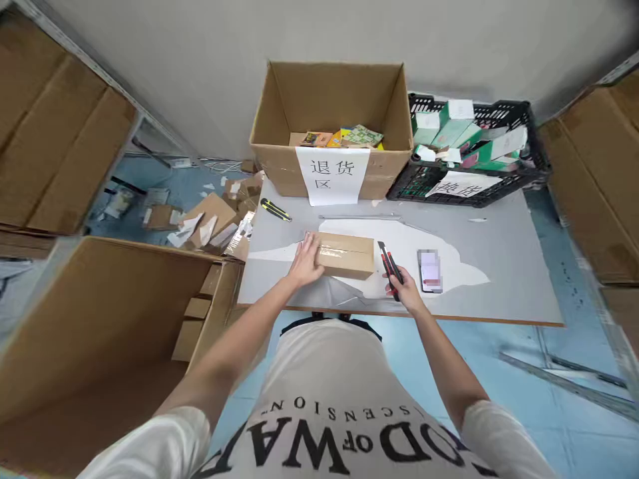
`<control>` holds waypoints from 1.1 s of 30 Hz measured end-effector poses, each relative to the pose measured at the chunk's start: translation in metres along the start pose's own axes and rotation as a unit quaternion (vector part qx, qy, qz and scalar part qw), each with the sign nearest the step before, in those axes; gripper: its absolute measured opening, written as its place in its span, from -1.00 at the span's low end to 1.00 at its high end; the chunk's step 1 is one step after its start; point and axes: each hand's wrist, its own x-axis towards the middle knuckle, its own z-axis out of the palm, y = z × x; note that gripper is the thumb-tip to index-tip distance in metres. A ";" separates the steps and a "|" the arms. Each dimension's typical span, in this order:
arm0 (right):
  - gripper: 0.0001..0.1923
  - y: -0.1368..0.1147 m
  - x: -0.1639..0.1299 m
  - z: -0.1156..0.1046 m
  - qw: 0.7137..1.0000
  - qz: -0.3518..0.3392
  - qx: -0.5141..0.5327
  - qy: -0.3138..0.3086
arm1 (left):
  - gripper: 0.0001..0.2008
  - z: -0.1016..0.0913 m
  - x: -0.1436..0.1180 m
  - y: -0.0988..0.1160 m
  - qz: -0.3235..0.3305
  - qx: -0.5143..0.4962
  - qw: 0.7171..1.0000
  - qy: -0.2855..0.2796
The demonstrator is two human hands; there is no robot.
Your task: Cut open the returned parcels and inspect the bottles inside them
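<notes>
A small brown cardboard box [347, 254], with clear tape along its top, lies lengthwise near the front of the table. My left hand [306, 261] grips its left end, fingers toward the far edge and thumb at the near side. Past the right end of the box, my right hand [405, 287] is closed around a black-and-red utility knife [391, 269]. The knife points away from me and slightly left, apart from the box. A phone [430, 271] with a lit screen lies on the table to the right of this hand.
A yellow-and-black utility knife [275, 210] lies at the table's left. Behind stand an open carton [279, 166] with colourful packages and a black crate [419, 183] of green-and-white boxes. A large open carton [124, 293] is at my left; cardboard scraps [212, 219] litter the floor.
</notes>
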 end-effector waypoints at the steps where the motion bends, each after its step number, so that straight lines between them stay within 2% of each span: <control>1: -0.34 0.002 -0.003 0.000 1.000 0.001 -0.002 0.001 | -0.08 -0.002 0.008 0.003 0.023 0.010 1.000 -0.009; 4: -0.31 0.005 -0.009 0.000 1.000 0.007 -0.003 -0.005 | 0.10 -0.005 0.030 0.013 0.066 0.038 0.996 -0.038; 8: -0.30 0.003 -0.012 0.001 0.999 0.020 0.006 -0.031 | 0.27 -0.003 0.046 0.019 0.070 0.069 0.992 -0.075; 33: -0.31 -0.012 -0.016 0.011 0.999 0.031 -0.007 -0.029 | 0.25 0.006 0.039 0.016 0.074 0.047 0.995 -0.053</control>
